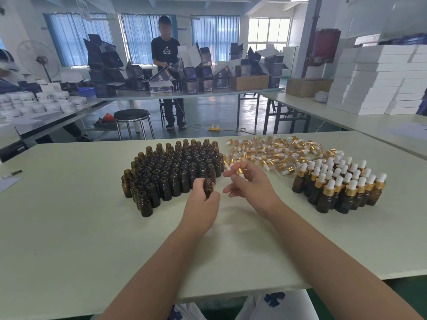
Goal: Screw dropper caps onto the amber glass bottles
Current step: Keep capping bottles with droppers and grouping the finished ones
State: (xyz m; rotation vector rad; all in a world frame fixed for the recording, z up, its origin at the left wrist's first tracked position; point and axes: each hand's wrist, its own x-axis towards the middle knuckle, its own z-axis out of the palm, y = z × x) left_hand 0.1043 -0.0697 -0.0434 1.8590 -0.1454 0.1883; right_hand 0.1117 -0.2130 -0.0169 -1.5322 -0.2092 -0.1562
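Left hand [201, 205]: is gripping one amber bottle [208, 187], fingers curling round its lower body, probably so the open neck is standing clear for the cap.
Right hand [253, 184]: is pinching a dropper cap [240, 171] by its gold collar between thumb and forefinger, the other fingers spreading loosely.
Held bottle: is being kept upright just in front of the near right edge of the uncapped bottles [175, 167]; whether it is off the table [69, 227] cannot be told.
Held cap: is hovering above and to the right of the bottle's mouth, apart from it; its glass tube is too blurred to make out.
Uncapped bottles: are standing packed on the left, within the left hand's reach.
Loose caps [272, 151]: are lying heaped beyond the right hand, feeding that side.
Capped bottles [339, 183]: are standing grouped at the right, apart from the rest.
Step in hand: the tube is likely about to be fed into the neck before the twisting.
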